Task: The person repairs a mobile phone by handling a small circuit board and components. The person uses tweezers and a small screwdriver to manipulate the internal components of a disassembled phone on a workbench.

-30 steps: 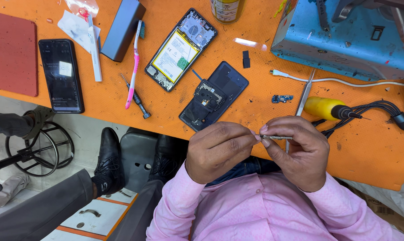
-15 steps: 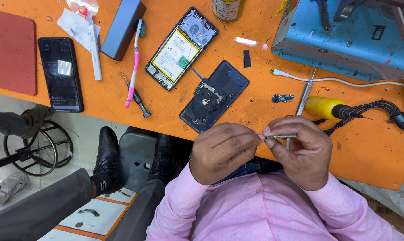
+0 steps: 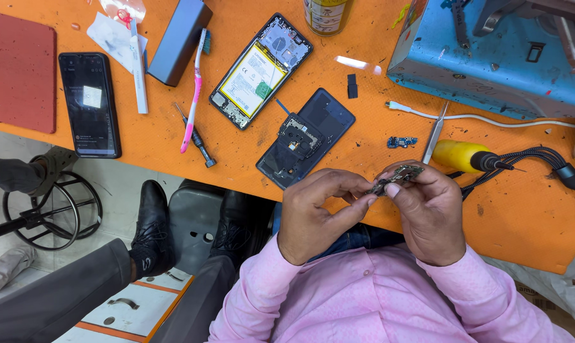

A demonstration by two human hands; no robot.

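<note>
You are holding a small circuit board (image 3: 399, 176) between both hands, just above the near edge of the orange bench (image 3: 529, 222). Your left hand (image 3: 319, 213) is pinching its left end, thumb and forefinger closed on it. Your right hand (image 3: 430, 213) is gripping the right end, fingers curled over the top edge. The board is sitting roughly level, slightly raised on the right. Whether a tool is also in your fingers, I cannot tell.

Working note: you are doing best by gripping the edges only and keeping fingertips off the small components. Keep the pinch light; a thin board like this probably flexes easily. Resting your wrists on the bench edge would likely steady you.

Just beyond your left fingertips the dark phone back shell (image 3: 306, 136) is lying open, an inner plate showing near its top. Further out past it sits the opened phone with yellow battery (image 3: 261, 70). Just beyond your right fingertips a tiny blue connector board (image 3: 402, 141) and metal tweezers (image 3: 435, 132) are lying, with a yellow-handled screwdriver (image 3: 468, 156) beside your right knuckles.

Far off to the left of your left hand: a pink toothbrush (image 3: 193, 92), a small screwdriver (image 3: 197, 138), an intact black phone (image 3: 89, 103), a red mat (image 3: 17, 70). A blue metal box (image 3: 491, 63) is standing well beyond your right hand.
</note>
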